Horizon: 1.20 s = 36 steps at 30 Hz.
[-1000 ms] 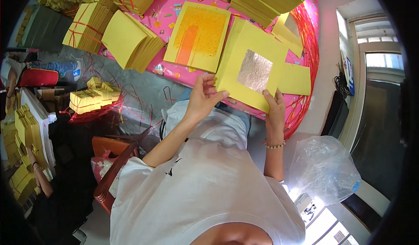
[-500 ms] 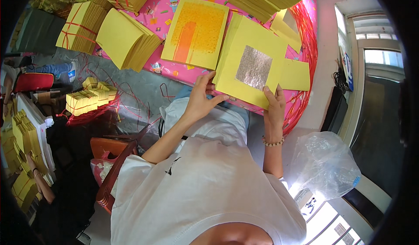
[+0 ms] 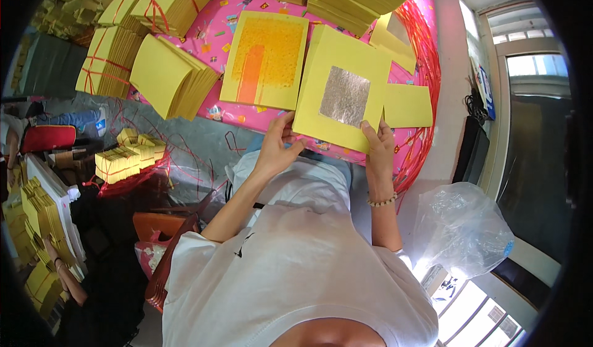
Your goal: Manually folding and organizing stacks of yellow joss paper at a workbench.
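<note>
A stack of yellow paper sheets (image 3: pixel 321 56) with a silver foil square (image 3: pixel 344 97) on its top sheet lies tilted at the front edge of the pink table. My right hand (image 3: pixel 378 142) grips its lower right corner, thumb on top and fingers at the side. At the lower left corner, my left hand (image 3: pixel 277 146) touches the edge with its fingertips, thumb held apart from the fingers. Just left of this stack lies a yellow pad with an orange-stained, textured face (image 3: pixel 272 53) and a redder strip (image 3: pixel 250 75).
Red-tied yellow paper bundles (image 3: pixel 108 63) and a loose, fanned stack (image 3: pixel 164 75) stand on the left. Red strings (image 3: pixel 426 75) hang along the table's right edge, beside a folded yellow sheet (image 3: pixel 407 106). A clear plastic bag (image 3: pixel 463 229) is at right. Another person's hand (image 3: pixel 52 251) touches paper at far left.
The stack's left side, fanned in layers before, now looks more even. My left fingers have shifted slightly along its corner. The whole view has moved a little.
</note>
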Each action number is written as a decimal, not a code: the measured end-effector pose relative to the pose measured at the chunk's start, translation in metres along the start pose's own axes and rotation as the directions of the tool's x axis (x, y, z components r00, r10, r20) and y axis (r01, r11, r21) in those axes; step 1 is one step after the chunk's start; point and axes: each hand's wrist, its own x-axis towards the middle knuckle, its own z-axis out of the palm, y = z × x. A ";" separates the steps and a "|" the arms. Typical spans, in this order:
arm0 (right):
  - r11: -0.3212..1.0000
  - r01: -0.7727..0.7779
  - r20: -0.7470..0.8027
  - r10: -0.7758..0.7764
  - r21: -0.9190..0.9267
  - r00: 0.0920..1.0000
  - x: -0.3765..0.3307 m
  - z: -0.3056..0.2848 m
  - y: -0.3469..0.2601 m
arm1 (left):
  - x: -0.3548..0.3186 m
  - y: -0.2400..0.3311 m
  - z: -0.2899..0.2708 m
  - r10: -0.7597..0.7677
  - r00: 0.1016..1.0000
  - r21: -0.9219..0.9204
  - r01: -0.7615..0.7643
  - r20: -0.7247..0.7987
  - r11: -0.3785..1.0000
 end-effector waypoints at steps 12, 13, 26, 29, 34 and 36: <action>0.972 -0.018 -0.059 0.004 -0.233 0.998 -0.011 -0.015 0.006 | -0.014 0.008 0.014 -0.121 0.987 -0.097 0.131 0.106 0.987; 0.964 -0.034 -0.071 0.016 -0.265 0.997 -0.018 -0.021 0.008 | -0.022 0.011 0.015 -0.189 0.976 -0.083 0.198 0.112 0.977; 0.997 -0.038 -0.219 0.023 -0.066 0.975 -0.100 -0.032 0.040 | -0.032 0.022 0.022 -0.471 0.873 -0.275 0.487 0.129 0.829; 0.961 -0.242 -0.200 0.266 0.138 0.943 -0.112 -0.023 0.036 | -0.033 0.030 0.030 -0.476 0.877 -0.278 0.473 0.063 0.836; 0.789 -0.259 -0.005 0.314 0.558 0.949 -0.105 -0.021 0.038 | -0.036 0.035 0.040 -0.488 0.868 -0.207 0.495 0.089 0.844; 0.713 -0.285 0.001 0.370 0.641 0.929 -0.102 -0.025 0.038 | -0.036 0.041 0.049 -0.455 0.883 -0.235 0.469 0.115 0.851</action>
